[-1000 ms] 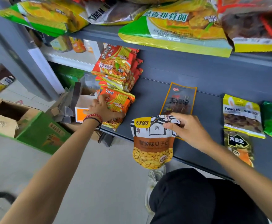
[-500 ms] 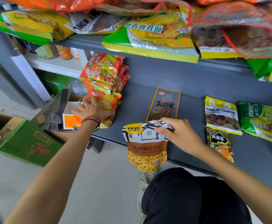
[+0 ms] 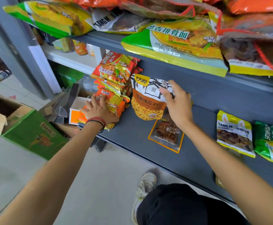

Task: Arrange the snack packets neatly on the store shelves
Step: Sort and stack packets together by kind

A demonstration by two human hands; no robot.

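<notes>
My right hand [image 3: 175, 103] pinches the top of a white and brown seed packet [image 3: 146, 103], holding it upright against the grey shelf's back, right beside a stack of red-orange noodle packets [image 3: 114, 85]. My left hand [image 3: 98, 111] rests flat on the front of that stack, fingers spread. A dark transparent snack packet with an orange border [image 3: 166, 133] lies flat on the grey shelf [image 3: 197, 153], partly under my right wrist and the seed packet.
A yellow Tang packet [image 3: 233, 132] and a green packet [image 3: 270, 143] lie to the right on the shelf. Large noodle bags [image 3: 173, 44] overhang the upper shelf. A green carton [image 3: 33, 135] and open boxes stand on the floor left. My shoe [image 3: 146, 184] is below.
My right hand lifted the seed packet from the shelf's front edge up and back, standing it beside the noodle stack. My left hand stayed on the stack.
</notes>
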